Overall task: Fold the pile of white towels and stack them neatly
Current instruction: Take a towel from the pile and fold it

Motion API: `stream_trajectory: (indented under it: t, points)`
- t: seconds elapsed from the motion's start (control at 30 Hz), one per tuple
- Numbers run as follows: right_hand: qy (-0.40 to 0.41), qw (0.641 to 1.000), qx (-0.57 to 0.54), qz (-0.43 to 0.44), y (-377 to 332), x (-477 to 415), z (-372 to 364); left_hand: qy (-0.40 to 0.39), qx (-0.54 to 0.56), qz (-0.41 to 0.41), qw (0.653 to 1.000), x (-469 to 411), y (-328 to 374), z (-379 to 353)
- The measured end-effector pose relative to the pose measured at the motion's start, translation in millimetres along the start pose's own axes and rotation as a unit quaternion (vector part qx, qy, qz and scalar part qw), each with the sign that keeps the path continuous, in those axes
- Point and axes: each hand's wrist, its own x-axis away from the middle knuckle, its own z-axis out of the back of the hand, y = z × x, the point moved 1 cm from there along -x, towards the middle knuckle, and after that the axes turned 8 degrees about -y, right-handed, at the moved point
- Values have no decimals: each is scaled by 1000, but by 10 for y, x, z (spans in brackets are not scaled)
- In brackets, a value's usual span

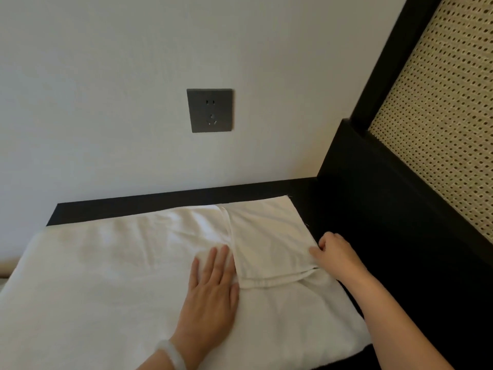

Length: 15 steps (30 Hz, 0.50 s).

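A white towel [106, 276] lies spread over a black surface [400, 249], filling the lower left of the view. Its right part is folded over into a smaller flap [269, 236] with stitched hems along the near edge. My left hand [210, 292] lies flat on the towel just left of that flap, fingers straight and pressing down. My right hand [333, 252] is at the flap's right edge, thumb on top and fingers curled round the edge, gripping it. A pale bracelet [173, 355] sits on my left wrist.
A white wall rises behind the towel with a grey power socket [209, 110] on it. At the right, a black frame [378, 76] with a woven cane panel [448, 116] slopes down. A strip of black surface [173, 200] shows between towel and wall.
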Motion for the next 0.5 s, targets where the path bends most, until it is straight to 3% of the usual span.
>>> stream_trajectory:
  t: [0.23,0.5]
  points:
    - [53,994,-93,5,-246,-467,-70,-14,-21,0,1000,-16,18,18]
    - [43,996,-76,-1,-564,-940,64,-1,-29,-31,999,-76,-34,57]
